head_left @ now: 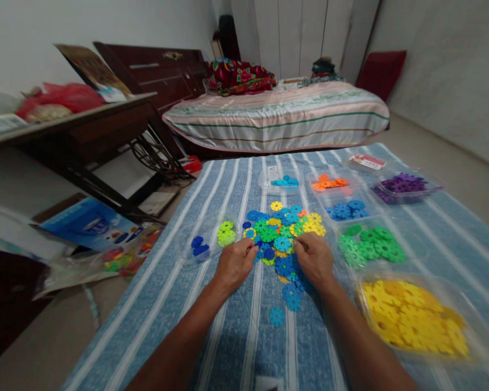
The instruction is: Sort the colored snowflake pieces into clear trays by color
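Observation:
A mixed pile of flower-shaped plastic discs (283, 244) in blue, green and yellow lies on the striped cloth between my hands. My left hand (237, 263) is closed at the pile's left edge, thumb and fingers pressed together. On the right edge, my right hand (315, 260) is curled closed, just below some yellow discs (313, 225). What either hand holds, if anything, is hidden by the fingers. Left of the pile, a clear tray (182, 239) contains dark blue discs (199, 247) and lime discs (227, 234). A single blue disc (276, 316) lies nearer me.
To the right stand clear containers of yellow discs (415, 320), green discs (372, 244), blue discs (346, 209) and purple discs (405, 183). Farther back are light blue discs (285, 181) and orange discs (329, 182). A bed (277, 119) stands behind, a sewing table (81, 117) to the left.

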Action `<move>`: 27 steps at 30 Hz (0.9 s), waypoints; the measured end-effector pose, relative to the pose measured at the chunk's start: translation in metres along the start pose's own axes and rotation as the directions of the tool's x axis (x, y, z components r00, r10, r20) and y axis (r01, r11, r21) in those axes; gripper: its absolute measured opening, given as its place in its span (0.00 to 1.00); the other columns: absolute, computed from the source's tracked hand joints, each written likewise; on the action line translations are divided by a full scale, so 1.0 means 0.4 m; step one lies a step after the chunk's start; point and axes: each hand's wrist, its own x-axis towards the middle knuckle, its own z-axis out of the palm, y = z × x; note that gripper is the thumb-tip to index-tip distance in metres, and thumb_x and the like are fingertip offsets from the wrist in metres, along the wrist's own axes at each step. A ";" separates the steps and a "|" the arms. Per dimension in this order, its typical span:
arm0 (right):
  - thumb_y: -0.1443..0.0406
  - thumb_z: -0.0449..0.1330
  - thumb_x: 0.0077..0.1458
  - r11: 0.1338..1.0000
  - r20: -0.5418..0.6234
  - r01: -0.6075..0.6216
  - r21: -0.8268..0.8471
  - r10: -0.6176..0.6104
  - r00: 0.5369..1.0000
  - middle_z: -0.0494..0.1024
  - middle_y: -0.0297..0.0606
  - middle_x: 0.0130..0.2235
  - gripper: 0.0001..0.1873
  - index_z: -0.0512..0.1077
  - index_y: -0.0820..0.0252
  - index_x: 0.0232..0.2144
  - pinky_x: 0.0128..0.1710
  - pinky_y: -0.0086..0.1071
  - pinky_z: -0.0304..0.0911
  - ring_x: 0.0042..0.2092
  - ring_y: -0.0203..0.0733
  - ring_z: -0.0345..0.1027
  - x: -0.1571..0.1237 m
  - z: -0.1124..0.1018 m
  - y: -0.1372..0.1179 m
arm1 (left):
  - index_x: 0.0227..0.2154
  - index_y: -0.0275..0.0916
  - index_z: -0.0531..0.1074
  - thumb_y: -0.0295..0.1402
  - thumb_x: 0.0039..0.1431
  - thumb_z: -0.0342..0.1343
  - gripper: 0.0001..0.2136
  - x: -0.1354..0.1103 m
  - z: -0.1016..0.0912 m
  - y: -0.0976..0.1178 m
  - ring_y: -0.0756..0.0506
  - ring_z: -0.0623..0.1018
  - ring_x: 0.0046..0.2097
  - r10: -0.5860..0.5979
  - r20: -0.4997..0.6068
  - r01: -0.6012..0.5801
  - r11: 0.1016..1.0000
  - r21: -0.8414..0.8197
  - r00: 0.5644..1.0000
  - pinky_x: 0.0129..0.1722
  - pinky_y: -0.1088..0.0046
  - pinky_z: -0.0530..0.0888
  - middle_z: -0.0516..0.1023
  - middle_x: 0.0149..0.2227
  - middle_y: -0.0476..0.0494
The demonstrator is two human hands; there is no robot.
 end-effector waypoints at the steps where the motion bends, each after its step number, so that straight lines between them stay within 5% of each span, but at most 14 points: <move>1: 0.61 0.52 0.56 1.000 -0.003 0.002 0.000 -0.002 1.000 0.73 0.36 0.30 0.13 0.73 0.56 0.25 0.38 0.34 0.55 0.36 0.41 0.65 0.000 0.000 0.000 | 0.24 0.40 0.69 0.36 0.61 0.48 0.12 -0.001 0.002 0.000 0.50 0.71 0.27 0.002 0.000 -0.002 1.000 -0.010 1.000 0.30 0.75 0.63 0.71 0.23 0.51; 8: 0.60 0.52 0.57 1.000 0.000 0.014 -0.015 -0.014 1.000 0.74 0.36 0.30 0.13 0.72 0.57 0.25 0.38 0.34 0.55 0.36 0.42 0.65 -0.003 0.001 0.002 | 0.24 0.40 0.69 0.37 0.61 0.48 0.12 -0.013 -0.016 0.009 0.50 0.71 0.27 -0.013 -0.019 0.012 1.000 -0.016 1.000 0.29 0.75 0.62 0.71 0.23 0.51; 15: 0.59 0.52 0.57 1.000 0.009 -0.002 -0.010 0.002 1.000 0.75 0.37 0.31 0.14 0.73 0.57 0.26 0.38 0.35 0.55 0.36 0.43 0.65 -0.005 -0.003 0.000 | 0.29 0.40 0.73 0.38 0.58 0.48 0.11 0.010 -0.171 -0.032 0.49 0.73 0.30 -0.099 -0.202 0.125 0.985 0.122 0.974 0.32 0.74 0.64 0.75 0.26 0.50; 20: 0.60 0.52 0.57 1.000 0.006 0.003 -0.023 -0.003 1.000 0.74 0.37 0.31 0.14 0.73 0.58 0.26 0.38 0.34 0.54 0.36 0.42 0.65 -0.006 -0.003 0.000 | 0.24 0.41 0.72 0.35 0.55 0.50 0.09 0.047 -0.273 -0.088 0.46 0.74 0.30 -0.223 0.002 0.201 0.885 0.421 0.975 0.30 0.73 0.63 0.75 0.24 0.47; 27: 0.60 0.52 0.57 1.000 -0.002 0.000 -0.027 0.000 1.000 0.74 0.36 0.31 0.14 0.73 0.58 0.26 0.38 0.34 0.54 0.37 0.42 0.65 -0.008 -0.002 0.001 | 0.33 0.39 0.78 0.32 0.55 0.50 0.11 0.076 -0.294 -0.108 0.41 0.79 0.42 -0.440 0.158 0.210 0.676 0.706 0.884 0.36 0.71 0.69 0.81 0.40 0.37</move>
